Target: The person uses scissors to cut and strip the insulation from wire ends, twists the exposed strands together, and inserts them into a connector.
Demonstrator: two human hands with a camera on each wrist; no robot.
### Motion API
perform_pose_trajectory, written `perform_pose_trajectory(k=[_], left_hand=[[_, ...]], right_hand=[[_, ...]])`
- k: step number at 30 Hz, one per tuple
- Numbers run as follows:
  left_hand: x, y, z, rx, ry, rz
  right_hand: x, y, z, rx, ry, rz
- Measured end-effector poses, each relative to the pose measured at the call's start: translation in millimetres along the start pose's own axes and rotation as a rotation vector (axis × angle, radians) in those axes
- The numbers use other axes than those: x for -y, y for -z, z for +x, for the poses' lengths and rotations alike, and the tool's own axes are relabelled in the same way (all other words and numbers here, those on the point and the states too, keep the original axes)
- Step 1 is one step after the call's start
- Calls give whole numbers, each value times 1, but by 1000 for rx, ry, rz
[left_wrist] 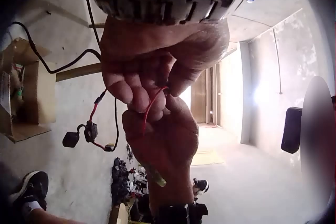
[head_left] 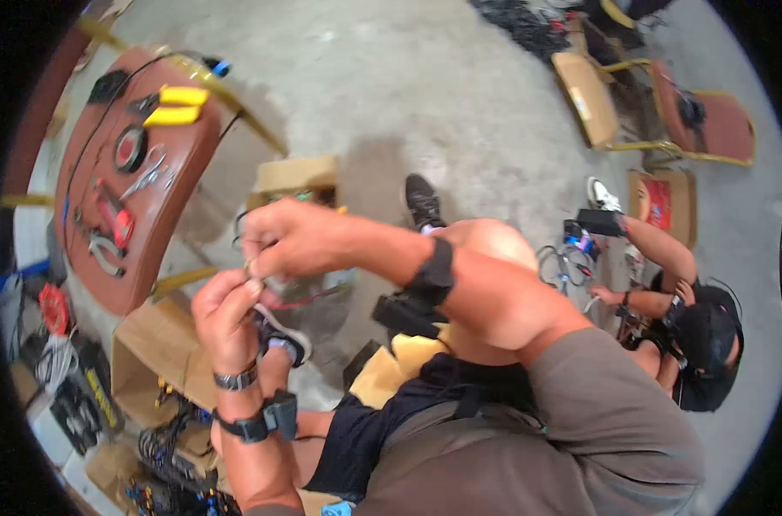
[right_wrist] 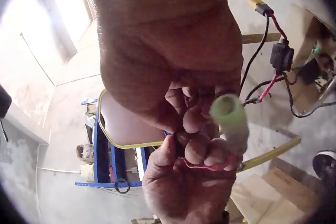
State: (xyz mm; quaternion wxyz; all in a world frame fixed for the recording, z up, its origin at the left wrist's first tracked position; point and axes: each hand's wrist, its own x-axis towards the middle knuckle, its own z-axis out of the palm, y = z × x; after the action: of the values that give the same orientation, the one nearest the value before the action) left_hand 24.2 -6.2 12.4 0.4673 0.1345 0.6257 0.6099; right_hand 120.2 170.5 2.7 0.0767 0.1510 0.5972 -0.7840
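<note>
In the head view my left hand (head_left: 223, 314) and right hand (head_left: 292, 241) meet at the fingertips in front of me. Thumb and fingers of the left hand pinch a thin red wire (left_wrist: 149, 109), whose free end trails out. The right hand's fingers (right_wrist: 184, 121) are curled in against the left ones, pinching the wire at the join, which is mostly hidden. A pale green translucent tube (right_wrist: 231, 121) stands out by the fingers. Beyond them hangs a red and black cable with a black fuse holder (right_wrist: 282, 56) and a yellow connector (right_wrist: 257, 6).
On a brown chair seat (head_left: 180, 181) at the left lie yellow-handled pliers (head_left: 178, 105), a roll of tape (head_left: 130, 149), scissors (head_left: 146, 176) and a red tool (head_left: 113, 215). Cardboard boxes (head_left: 154, 353) stand below. Another person (head_left: 701, 335) sits at the right near cables.
</note>
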Motion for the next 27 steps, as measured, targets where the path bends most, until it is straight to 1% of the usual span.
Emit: perform_pose_trajectory(k=[3,6,8,10,13,16,19,24,27], left_hand=[[-2,1,2,56,-14,-6],[-5,-1,-1,34,-35,-12],[-4,-1,0,31,-58,2],[-4,-1,2,24,-82,76],[0,-4,5,-10,-92,41],[5,-6,7,-64,-154,-41],[-5,-14,4,-230,-95,-71],[-16,-10,3,-213,-54,-8],[-20,-3,4,-141,-9,16]], right_hand=[[-5,-5,3,-203,419,-219],[2,5,3,-89,522,-414],[12,9,-2,0,288,-382],[12,8,-2,-2,307,-414],[6,4,1,-99,318,-488],[9,1,2,-141,290,-398],[11,0,1,-153,257,-393],[16,0,-2,-48,241,-316],[32,4,-6,-2,19,-327]])
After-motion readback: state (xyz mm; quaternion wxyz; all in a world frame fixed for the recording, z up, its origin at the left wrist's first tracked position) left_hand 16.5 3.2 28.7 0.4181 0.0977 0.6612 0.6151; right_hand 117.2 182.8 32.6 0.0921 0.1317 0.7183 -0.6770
